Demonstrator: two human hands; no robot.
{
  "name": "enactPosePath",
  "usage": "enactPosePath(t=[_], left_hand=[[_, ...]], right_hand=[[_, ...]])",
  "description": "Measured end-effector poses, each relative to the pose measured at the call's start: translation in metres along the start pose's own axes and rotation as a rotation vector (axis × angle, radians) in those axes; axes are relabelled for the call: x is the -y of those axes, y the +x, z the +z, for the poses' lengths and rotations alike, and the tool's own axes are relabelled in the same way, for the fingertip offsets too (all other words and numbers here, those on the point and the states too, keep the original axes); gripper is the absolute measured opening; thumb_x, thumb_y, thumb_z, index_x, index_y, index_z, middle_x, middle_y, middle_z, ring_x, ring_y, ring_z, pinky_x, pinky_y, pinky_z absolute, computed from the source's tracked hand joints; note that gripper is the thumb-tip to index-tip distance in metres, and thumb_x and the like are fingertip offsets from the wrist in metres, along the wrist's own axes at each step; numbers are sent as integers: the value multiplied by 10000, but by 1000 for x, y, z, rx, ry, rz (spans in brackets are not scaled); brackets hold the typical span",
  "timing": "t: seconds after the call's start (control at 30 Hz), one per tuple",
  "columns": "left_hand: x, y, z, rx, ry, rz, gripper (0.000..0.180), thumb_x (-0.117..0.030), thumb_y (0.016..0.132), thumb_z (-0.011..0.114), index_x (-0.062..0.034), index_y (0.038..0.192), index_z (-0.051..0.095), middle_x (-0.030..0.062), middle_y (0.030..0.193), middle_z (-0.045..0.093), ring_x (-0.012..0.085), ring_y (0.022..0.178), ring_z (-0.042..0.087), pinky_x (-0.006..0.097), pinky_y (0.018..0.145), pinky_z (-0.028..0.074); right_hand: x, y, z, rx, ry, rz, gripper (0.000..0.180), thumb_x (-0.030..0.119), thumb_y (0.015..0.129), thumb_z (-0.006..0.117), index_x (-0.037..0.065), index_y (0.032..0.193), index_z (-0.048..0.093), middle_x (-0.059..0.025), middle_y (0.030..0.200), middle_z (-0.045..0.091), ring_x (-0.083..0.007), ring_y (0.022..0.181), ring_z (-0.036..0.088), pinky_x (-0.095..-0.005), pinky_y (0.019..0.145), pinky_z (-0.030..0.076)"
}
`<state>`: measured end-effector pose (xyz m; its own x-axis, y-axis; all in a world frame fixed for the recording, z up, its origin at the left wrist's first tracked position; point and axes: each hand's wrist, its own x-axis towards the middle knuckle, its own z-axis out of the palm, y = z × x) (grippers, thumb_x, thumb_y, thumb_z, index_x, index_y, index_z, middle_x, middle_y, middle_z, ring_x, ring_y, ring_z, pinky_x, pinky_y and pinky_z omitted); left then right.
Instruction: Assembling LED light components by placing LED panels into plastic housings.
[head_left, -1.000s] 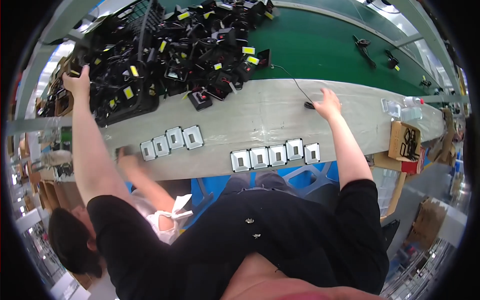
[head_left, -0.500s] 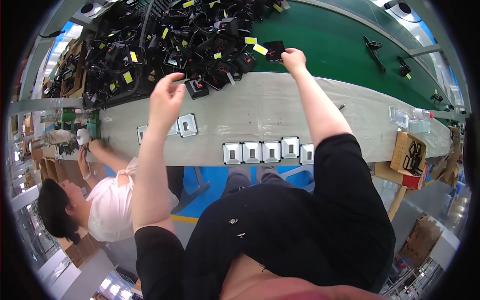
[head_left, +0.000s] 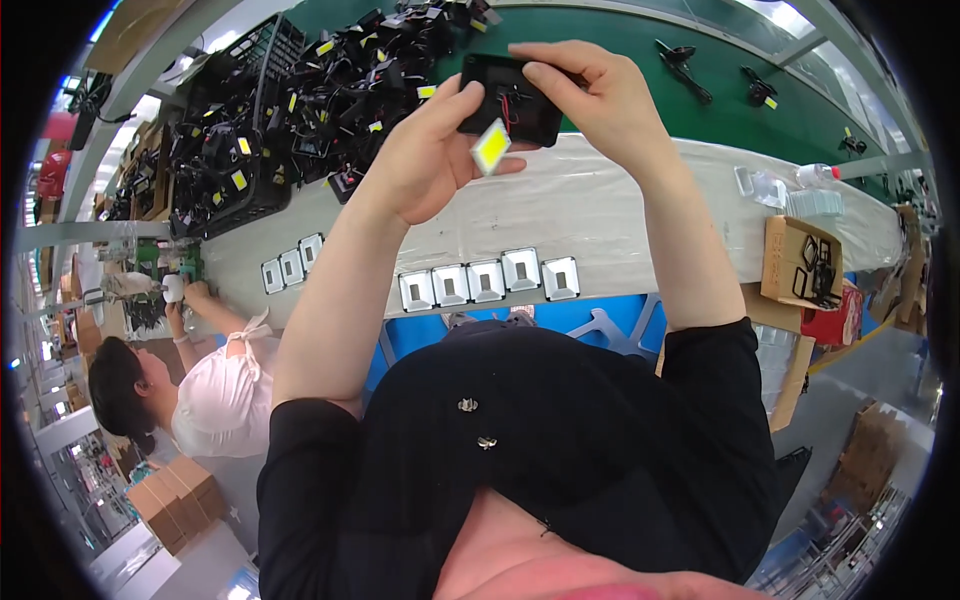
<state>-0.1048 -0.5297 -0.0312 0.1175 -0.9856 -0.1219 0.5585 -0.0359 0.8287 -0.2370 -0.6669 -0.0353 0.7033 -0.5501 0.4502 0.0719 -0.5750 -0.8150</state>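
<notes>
Your left hand (head_left: 430, 150) and right hand (head_left: 600, 100) both grip the black housing (head_left: 510, 100), fingers closed round it, its yellow chip (head_left: 490, 148) apparently dangling by wires.

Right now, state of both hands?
Left hand: closed on the black housing, its yellow square chip hanging below.
Right hand: closed on the same black housing, from the other side.

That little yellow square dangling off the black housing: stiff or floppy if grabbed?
The yellow square looks like a flat rigid chip, probably light. It hangs from thin red and black wires out of the black housing, so it likely swings freely. Tugging may strain those wires.
</notes>
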Motion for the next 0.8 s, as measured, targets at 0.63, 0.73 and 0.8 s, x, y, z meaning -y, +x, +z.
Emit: enactPosePath(t=[0.63,0.73,0.8], left_hand=[[2,-43,57,-347,954,858,291,-45,915,380,-22,1205,364,107,1084,450,154,940,467,273,846,388],[0,-47,57,-363,1033,921,299,-55,920,381,-21,1217,359,111,1081,448,162,926,472,282,815,403],[-3,-51,57,-364,1078,923,287,-60,924,380,-19,1208,376,119,1092,440,162,922,474,280,789,417]], right_hand=[[62,-47,-5,178,790,331,163,177,839,613,33,866,542,-46,801,607,-101,701,602,-222,590,454],[65,-48,-1,243,811,346,169,164,813,643,23,849,557,-38,767,605,-95,682,592,-212,587,446],[67,-49,0,276,604,294,155,122,772,671,9,821,578,-34,706,611,-104,649,587,-222,578,452]])
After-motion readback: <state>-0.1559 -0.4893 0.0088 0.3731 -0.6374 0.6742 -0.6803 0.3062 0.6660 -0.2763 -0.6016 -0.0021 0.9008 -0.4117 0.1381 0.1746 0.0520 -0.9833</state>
